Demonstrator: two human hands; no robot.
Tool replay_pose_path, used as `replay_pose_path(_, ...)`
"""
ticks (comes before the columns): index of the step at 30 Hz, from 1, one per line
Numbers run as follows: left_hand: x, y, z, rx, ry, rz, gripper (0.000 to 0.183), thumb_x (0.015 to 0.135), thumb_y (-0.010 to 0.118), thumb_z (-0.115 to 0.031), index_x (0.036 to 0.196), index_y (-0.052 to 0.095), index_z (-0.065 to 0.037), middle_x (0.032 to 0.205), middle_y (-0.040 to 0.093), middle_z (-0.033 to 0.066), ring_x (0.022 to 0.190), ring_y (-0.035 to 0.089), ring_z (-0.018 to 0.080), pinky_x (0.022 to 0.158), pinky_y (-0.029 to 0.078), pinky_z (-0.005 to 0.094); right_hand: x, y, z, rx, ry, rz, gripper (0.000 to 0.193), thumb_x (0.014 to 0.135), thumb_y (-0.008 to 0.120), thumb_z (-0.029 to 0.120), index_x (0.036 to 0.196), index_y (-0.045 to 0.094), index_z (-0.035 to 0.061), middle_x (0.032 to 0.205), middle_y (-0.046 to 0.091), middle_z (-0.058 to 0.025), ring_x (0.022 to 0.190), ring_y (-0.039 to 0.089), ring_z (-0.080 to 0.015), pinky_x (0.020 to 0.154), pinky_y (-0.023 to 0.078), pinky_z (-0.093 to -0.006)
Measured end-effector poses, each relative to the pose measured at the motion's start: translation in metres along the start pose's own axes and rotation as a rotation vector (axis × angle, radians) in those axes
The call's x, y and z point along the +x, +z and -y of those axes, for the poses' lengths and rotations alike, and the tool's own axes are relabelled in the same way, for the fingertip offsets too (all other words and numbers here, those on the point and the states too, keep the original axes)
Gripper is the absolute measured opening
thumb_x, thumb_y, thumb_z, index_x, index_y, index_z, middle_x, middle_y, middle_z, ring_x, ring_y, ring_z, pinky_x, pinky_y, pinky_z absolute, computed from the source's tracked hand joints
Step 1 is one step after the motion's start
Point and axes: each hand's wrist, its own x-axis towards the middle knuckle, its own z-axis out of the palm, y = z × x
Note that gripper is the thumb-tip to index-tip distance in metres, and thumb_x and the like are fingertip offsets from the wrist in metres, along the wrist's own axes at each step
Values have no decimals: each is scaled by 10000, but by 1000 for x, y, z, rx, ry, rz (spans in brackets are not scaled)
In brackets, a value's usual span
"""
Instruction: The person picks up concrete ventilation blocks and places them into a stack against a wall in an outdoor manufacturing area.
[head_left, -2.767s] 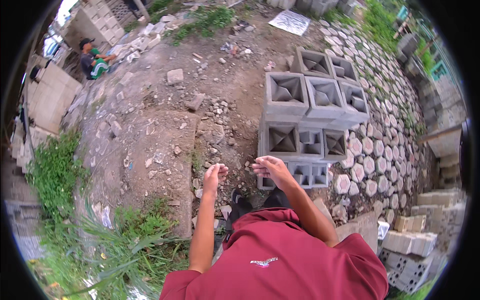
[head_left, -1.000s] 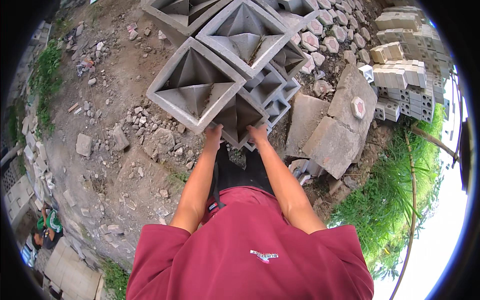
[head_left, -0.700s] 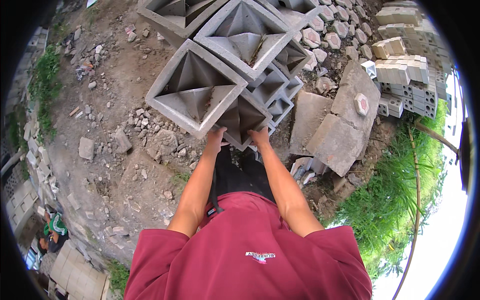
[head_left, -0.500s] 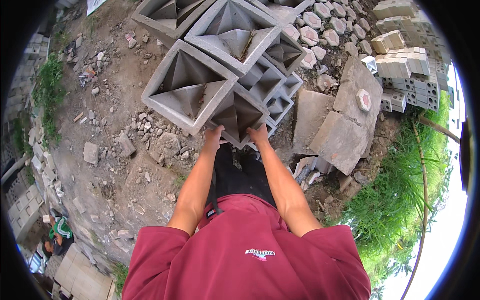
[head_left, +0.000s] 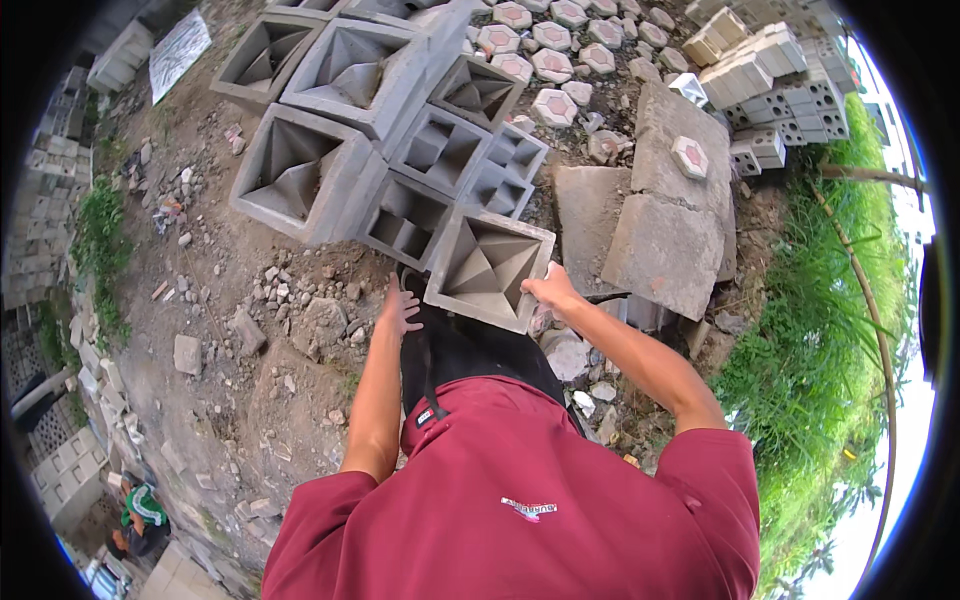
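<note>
We look down on a square grey concrete vent block [head_left: 487, 268] with a stepped, funnel-like hollow, tilted at the near end of a stack of similar blocks [head_left: 400, 120] on the dirt ground [head_left: 200, 300]. Our right hand [head_left: 550, 292] grips the block's right lower corner, fingers curled around its edge. Our left hand [head_left: 400, 308] sits just beside the block's lower left corner, fingers spread and loose; we cannot tell whether it touches the block. Rubble and small stones [head_left: 300, 310] lie to the left of the hands, and flat broken concrete slabs [head_left: 650, 210] lie to the right, next to green grass [head_left: 820, 330]. Hexagonal pavers [head_left: 545, 55] cover the ground beyond the stack. Another person in green [head_left: 140, 510] crouches far off at lower left.
</note>
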Motion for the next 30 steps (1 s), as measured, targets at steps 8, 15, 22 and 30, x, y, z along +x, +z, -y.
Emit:
replay_pose_path(8, -17, 241, 83, -86, 236, 665, 458, 957, 373, -385, 1216, 550, -50, 1092, 620, 97, 949, 616, 226, 820, 516, 367, -106, -150, -56, -324, -18, -217, 529, 661, 708, 161, 1060, 469, -89, 806, 613, -166, 597, 621, -229, 446, 505, -341)
replay_pose_path(15, -92, 319, 72, 272, 239, 969, 498, 940, 361, -425, 1222, 547, -58, 1114, 605, 117, 976, 596, 235, 852, 494, 379, -279, -236, -41, -67, -271, -513, 691, 822, 683, 373, 1261, 399, -80, 1095, 596, -222, 965, 611, -241, 835, 479, -328)
replay_pose_path(22, -142, 348, 53, 279, 96, 823, 564, 946, 327, -481, 1253, 512, -45, 1161, 582, 119, 1021, 575, 250, 911, 458, 386, -216, -209, -107, 852, -141, -720, 594, 952, 393, 500, 1235, 508, -10, 1097, 612, -100, 988, 579, -198, 846, 448, -302)
replay_pose_path(30, -130, 409, -3, 214, 77, 584, 647, 924, 328, -543, 1337, 453, -60, 1275, 517, 135, 1106, 515, 263, 949, 408, 372, -70, -246, -163, 998, -129, -408, 516, 942, 405, 427, 1255, 528, 35, 1110, 605, -96, 959, 589, -197, 825, 466, -321)
